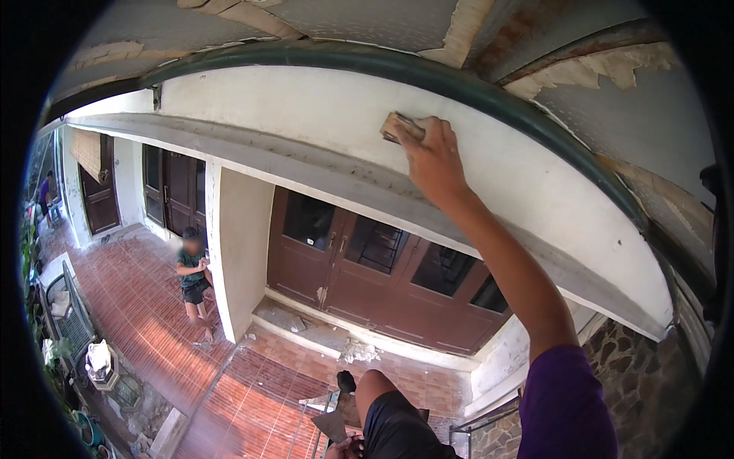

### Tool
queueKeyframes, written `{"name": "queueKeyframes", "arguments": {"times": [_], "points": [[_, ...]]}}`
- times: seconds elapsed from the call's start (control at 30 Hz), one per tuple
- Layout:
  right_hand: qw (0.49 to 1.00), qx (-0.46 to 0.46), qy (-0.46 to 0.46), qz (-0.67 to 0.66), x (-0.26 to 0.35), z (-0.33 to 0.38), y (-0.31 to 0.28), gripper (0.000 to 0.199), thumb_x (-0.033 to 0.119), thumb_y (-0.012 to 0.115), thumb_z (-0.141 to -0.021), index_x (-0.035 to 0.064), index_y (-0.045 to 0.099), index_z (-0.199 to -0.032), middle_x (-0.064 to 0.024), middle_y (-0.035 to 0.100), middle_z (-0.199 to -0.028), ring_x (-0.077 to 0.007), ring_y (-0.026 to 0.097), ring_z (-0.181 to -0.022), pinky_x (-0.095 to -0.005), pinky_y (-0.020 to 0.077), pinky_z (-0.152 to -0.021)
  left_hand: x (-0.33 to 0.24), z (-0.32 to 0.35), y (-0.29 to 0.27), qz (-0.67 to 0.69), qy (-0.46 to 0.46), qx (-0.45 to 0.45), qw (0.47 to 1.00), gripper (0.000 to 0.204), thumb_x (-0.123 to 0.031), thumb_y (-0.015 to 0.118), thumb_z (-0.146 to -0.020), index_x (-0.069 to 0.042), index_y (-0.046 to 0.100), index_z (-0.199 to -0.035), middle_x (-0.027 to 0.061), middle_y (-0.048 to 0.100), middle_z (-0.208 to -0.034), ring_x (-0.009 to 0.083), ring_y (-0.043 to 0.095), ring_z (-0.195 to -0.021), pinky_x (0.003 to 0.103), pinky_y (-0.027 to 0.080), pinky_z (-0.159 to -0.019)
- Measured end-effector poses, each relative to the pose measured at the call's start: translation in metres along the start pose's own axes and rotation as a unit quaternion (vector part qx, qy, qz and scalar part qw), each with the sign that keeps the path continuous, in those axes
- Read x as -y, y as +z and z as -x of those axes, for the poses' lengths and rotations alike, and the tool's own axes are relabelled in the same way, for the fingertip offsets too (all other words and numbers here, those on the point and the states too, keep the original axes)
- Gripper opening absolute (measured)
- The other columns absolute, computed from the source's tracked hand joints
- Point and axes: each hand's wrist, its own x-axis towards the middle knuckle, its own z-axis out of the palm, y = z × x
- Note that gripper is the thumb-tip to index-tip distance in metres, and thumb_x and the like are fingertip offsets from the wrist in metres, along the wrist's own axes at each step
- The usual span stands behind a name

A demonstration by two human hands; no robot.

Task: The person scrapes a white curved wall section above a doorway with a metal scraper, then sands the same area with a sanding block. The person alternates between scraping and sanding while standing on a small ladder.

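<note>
Head view looked down and outward from high up, with the person's bent knee (375,382) and dark shorts (397,432) nearest at the lower edge. Beside the knee the left hand (345,447) showed only in part at the bottom rim, close to a flat grey metal blade (330,424); whether its fingers were closed on that blade could not be told.

A purple sleeve (562,405) rose from the lower right, and from it the bare right forearm reached up to the white beam face (535,176). The right hand (433,157) lay against that face, its fingers (417,134) curled shut over a small tan block (397,126), which was pressed flat to the white surface just below a green pipe (428,73) that ran along the top of the beam. Above the pipe the ceiling (344,19) showed peeling, flaking paint.

Beneath the beam stood dark brown double doors (367,268) with glass panes, and a white pillar (237,245) to their left. Rubble (355,352) lay on the step before the doors. Far below spread a red tiled floor (145,306), where another person in a dark top (191,268) stood near the pillar. Further off, at the far left edge, a second figure (46,191) stood by another brown door (99,195).
</note>
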Motion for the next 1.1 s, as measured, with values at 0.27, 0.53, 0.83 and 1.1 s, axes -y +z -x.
{"name": "queueKeyframes", "arguments": {"times": [0.27,0.53,0.83,1.1], "points": [[0.999,0.014,0.036,0.015,-0.008,0.008,-0.003,0.047,0.003,0.062,-0.085,0.0143,0.067,-0.13,-0.0214,0.051,-0.112,-0.038,0.051,-0.106,-0.0488,0.0435,-0.095,0.008,-0.008,-0.005,-0.041,0.013,0.032,0.999,0.04,-0.038,0.049,-0.099,-0.006,0.06,-0.121,0.0094,0.061,-0.087,0.0271,0.061,-0.073,0.044,0.053,-0.067],[0.993,0.071,0.085,0.029,0.008,0.012,-0.007,0.046,0.003,0.062,-0.085,0.0146,0.067,-0.13,-0.018,0.052,-0.111,-0.0365,0.051,-0.106,-0.0471,0.0442,-0.094,0.008,-0.013,-0.011,-0.035,0.017,0.023,0.999,0.034,-0.037,0.051,-0.1,-0.005,0.06,-0.107,0.0082,0.061,-0.08,0.0245,0.059,-0.064,0.039,0.051,-0.058],[0.998,0.032,0.053,0.022,0.011,-0.003,0.005,0.044,0.003,0.065,-0.083,0.0138,0.069,-0.126,-0.018,0.051,-0.112,-0.0369,0.05,-0.109,-0.0475,0.0442,-0.095,-0.003,-0.003,0.003,-0.001,0.003,0.022,1.0,0.034,-0.038,0.053,-0.1,-0.007,0.063,-0.107,0.0062,0.06,-0.082,0.0229,0.058,-0.066,0.038,0.051,-0.059],[1.0,0.02,0.011,0.008,0.02,-0.006,0.017,0.048,0.003,0.064,-0.084,0.0149,0.067,-0.13,-0.0179,0.052,-0.116,-0.0373,0.05,-0.109,-0.0491,0.0423,-0.098,0.002,-0.008,-0.006,0.022,0.019,0.031,0.999,0.036,-0.037,0.056,-0.098,-0.006,0.062,-0.115,0.0055,0.059,-0.084,0.0226,0.058,-0.069,0.038,0.052,-0.064]]}}
